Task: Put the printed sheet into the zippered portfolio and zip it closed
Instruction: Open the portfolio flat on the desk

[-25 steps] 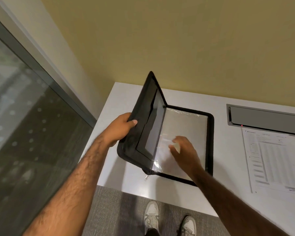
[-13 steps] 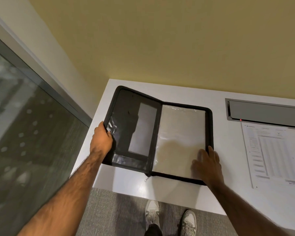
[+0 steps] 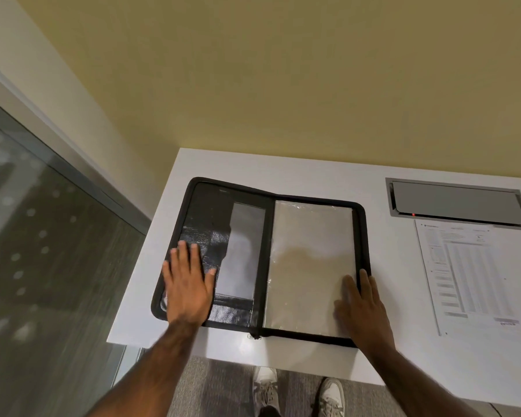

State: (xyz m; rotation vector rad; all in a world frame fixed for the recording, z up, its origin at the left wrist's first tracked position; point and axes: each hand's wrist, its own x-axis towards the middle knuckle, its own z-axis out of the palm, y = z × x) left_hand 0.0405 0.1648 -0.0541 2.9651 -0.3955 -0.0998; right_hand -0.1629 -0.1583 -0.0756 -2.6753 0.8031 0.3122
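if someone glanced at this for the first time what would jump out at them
The black zippered portfolio lies spread open near the left end of the white table, with the left hand flat on its dark left half and the right hand on the lower right corner by the clear sleeve. To the right, apart from it, the printed sheet lies just below a grey cable hatch.

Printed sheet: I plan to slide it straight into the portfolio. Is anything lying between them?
Nothing visible lies between. The printed sheet lies flat on bare white table, right of the open portfolio. Only the right hand rests on the portfolio's near-right corner.
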